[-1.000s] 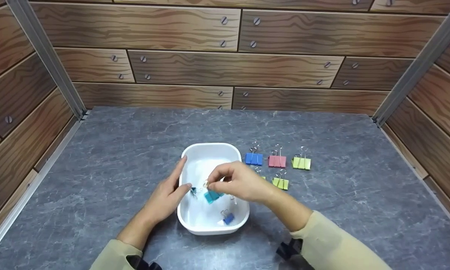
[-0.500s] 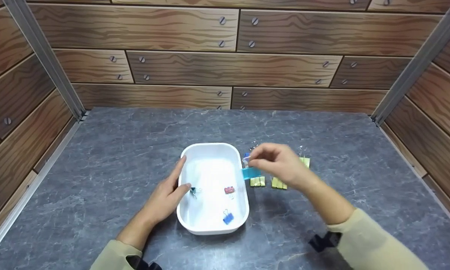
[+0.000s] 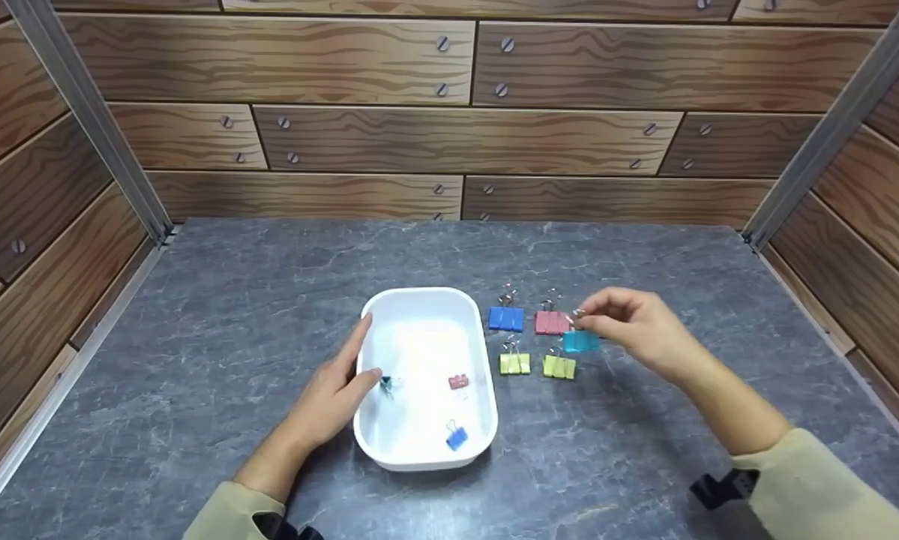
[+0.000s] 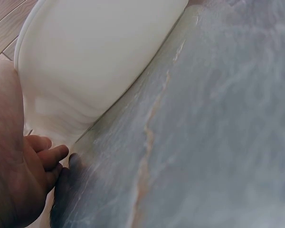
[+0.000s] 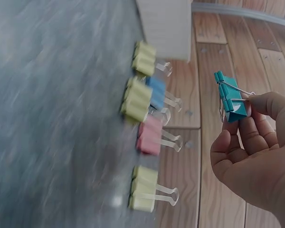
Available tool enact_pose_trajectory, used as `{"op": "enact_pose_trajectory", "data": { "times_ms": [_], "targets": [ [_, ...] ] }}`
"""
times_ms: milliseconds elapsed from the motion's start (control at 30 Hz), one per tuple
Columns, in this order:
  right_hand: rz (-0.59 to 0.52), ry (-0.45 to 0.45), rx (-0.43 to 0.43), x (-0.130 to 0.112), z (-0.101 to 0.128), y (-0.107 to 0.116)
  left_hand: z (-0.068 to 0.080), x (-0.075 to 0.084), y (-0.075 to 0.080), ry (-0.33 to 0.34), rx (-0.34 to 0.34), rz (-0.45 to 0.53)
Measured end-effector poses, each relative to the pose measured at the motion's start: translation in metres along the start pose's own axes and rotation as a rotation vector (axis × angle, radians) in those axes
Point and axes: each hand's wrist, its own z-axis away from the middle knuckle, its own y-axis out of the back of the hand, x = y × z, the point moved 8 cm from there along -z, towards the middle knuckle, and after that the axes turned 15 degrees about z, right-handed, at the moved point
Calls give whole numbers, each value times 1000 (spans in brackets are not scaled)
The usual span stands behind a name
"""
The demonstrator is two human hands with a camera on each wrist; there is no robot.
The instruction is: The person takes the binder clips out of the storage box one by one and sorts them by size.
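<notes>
While the left hand [image 3: 328, 399] rests with straight index finger and thumb along the left rim of the white plastic tub [image 3: 419, 330], the right hand [image 3: 648, 334] pinches a teal binder clip [image 3: 581, 342] by its wire handle, raised to the right of the tub. Beyond the tub's right wall rest a blue binder clip [image 3: 506, 319], a pink binder clip [image 3: 550, 323] and three yellow-green binder clips [image 5: 143, 188]. Inside the tub lie a small red binder clip [image 3: 458, 382], a small blue binder clip [image 3: 456, 439] and, near its left wall, a small dark clip [image 3: 385, 383], probably green.
</notes>
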Motion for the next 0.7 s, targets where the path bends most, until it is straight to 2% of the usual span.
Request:
{"op": "enact_pose_trajectory", "data": {
  "times_ms": [200,400,700],
  "targets": [
    [43,-41,1,23,5,8,0,1,1,-30,6,-7],
    [68,-91,-12,45,8,10,0,1,0,-28,9,-12],
    [73,-122,-42,65,9,7,1,2,1,-26,10,-14]
  ]
}}
